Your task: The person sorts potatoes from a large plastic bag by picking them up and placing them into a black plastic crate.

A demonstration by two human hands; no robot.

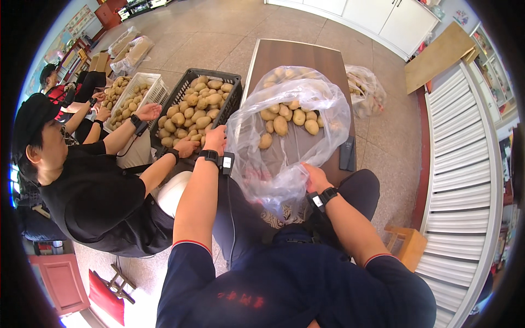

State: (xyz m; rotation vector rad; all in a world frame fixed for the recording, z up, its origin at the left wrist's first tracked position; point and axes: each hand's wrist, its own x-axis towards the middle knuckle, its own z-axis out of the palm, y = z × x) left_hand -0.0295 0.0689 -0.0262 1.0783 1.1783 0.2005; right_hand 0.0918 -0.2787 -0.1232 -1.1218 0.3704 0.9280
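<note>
A large clear plastic bag [254,156] lies on the brown table with its mouth spread toward me. Inside it, potatoes [280,126] are gathered mostly at the far end. My left hand [215,139] is closed at the bag's left rim, close to the crate's near corner. On the near right side of the mouth, my right hand [315,179] has its fingers closed on the plastic edge. Both wrists carry black straps with small devices. The fingertips of both hands are partly hidden.
A black crate [236,90] full of potatoes stands left of the table [295,52]. Beyond it is a white crate [158,90]. A co-worker in black [98,191] reaches into the black crate. A dark handheld device [347,153] lies at the table's right edge, near another potato bag [369,101].
</note>
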